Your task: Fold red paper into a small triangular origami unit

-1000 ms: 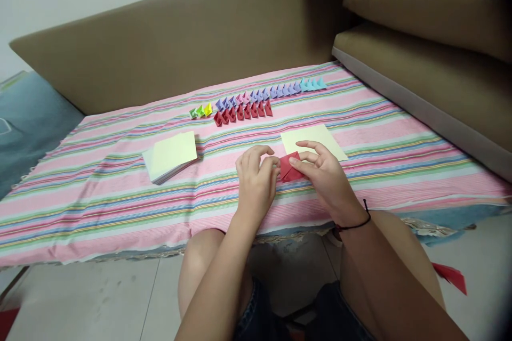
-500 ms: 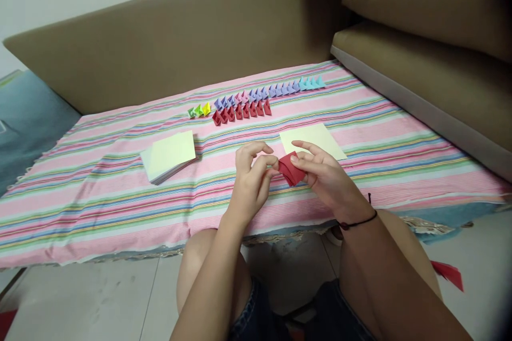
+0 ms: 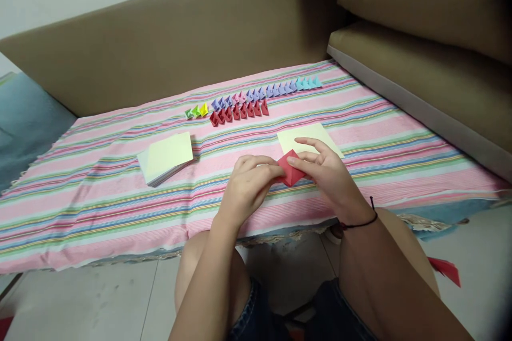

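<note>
A small piece of folded red paper (image 3: 293, 172) is held between my two hands above the striped cloth. My left hand (image 3: 250, 184) pinches its left corner with thumb and fingers. On the other side, my right hand (image 3: 322, 170) grips the right edge, the thumb lying on top of the paper and the index finger raised. Just behind the right hand a pale yellow sheet (image 3: 312, 136) lies flat, partly hidden by the fingers. Farther back stand folded red paper boats (image 3: 237, 113) in a row, with a longer row of purple, pink and blue paper boats (image 3: 276, 89) behind them.
Left of my hands sits a stack of pale paper (image 3: 168, 157). Green and yellow paper boats (image 3: 197, 111) stand beyond it. The striped cloth (image 3: 120, 192) covers a sofa seat with a brown backrest (image 3: 180, 37). Cushions (image 3: 420, 64) are piled at right. Red paper (image 3: 446, 270) shows beside my leg.
My left fingers have closed in on the paper's left corner, where they were more curled and raised. The red paper now shows a flatter, smoother face. My right hand keeps its hold.
</note>
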`<state>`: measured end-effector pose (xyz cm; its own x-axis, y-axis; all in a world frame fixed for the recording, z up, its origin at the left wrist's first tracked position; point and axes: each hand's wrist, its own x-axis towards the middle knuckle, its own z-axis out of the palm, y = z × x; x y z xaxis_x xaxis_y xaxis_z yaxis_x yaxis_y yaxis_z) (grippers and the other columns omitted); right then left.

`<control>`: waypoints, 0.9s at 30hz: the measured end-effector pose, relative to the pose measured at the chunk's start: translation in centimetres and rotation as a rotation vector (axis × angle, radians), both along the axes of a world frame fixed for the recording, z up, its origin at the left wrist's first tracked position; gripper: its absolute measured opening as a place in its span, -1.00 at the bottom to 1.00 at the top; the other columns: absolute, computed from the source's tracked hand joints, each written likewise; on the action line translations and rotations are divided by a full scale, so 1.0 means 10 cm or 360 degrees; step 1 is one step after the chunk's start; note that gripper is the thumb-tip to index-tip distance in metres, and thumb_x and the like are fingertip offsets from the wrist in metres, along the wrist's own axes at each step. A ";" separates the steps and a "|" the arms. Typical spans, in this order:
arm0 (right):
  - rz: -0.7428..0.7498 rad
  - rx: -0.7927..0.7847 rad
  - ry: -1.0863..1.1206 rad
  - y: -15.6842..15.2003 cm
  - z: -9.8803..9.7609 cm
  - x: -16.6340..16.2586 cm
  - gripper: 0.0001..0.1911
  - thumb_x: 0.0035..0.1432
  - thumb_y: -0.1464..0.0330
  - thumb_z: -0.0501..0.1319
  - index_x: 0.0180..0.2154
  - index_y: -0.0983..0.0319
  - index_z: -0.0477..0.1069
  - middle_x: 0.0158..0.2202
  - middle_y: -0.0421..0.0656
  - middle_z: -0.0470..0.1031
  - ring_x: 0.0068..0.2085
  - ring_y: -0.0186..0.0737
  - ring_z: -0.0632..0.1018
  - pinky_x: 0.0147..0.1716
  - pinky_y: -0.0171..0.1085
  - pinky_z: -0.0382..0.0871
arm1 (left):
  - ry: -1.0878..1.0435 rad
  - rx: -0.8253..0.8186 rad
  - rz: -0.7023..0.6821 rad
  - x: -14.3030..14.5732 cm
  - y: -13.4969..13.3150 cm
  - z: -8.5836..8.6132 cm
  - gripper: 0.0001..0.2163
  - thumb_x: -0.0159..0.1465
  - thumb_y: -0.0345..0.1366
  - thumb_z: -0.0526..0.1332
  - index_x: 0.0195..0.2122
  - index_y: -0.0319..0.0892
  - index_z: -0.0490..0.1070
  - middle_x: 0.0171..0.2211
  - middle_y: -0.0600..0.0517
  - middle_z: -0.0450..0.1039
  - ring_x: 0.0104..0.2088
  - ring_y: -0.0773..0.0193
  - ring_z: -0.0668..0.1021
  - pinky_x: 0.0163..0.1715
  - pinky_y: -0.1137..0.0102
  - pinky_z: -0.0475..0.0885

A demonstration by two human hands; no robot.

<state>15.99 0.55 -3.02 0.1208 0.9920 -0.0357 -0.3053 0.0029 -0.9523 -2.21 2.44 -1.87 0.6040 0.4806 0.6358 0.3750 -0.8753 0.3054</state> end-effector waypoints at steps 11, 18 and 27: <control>0.0102 0.0039 -0.0159 0.00 -0.04 -0.05 -0.42 -0.09 0.24 0.40 -0.02 0.20 0.30 -0.45 -0.18 0.58 -0.43 -0.24 0.56 -0.39 -0.28 0.41 | -0.0606 -0.0980 0.0212 0.17 0.03 -0.12 -0.67 0.16 -0.26 0.28 -0.05 -0.17 0.33 -0.32 0.01 0.42 -0.35 0.30 0.47 -0.38 0.41 0.40; 0.0229 -0.0065 -0.0041 -0.02 -0.05 -0.10 -0.27 -0.26 0.32 0.47 -0.01 0.21 0.26 -0.30 -0.11 0.59 -0.28 -0.15 0.60 -0.27 -0.22 0.48 | -0.1053 -0.1479 0.0407 0.26 0.00 -0.16 -0.76 0.05 -0.19 0.36 -0.40 -0.25 0.41 -0.58 0.09 0.39 -0.60 0.44 0.40 -0.58 0.52 0.31; 0.0201 -0.0070 -0.0181 -0.04 -0.09 -0.11 -0.18 -0.30 0.36 0.48 0.05 0.19 0.22 -0.41 -0.18 0.58 -0.36 -0.16 0.61 -0.37 -0.26 0.49 | -0.0882 -0.1739 0.0253 0.17 0.04 -0.15 -0.75 0.03 -0.17 0.36 -0.50 -0.26 0.44 -0.63 0.11 0.33 -0.60 0.46 0.32 -0.58 0.51 0.20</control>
<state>14.87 0.19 -3.96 0.0008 0.9974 -0.0724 -0.1907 -0.0710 -0.9791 -0.48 2.88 -3.37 0.2676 0.9635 0.0061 0.0408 -0.0176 0.9990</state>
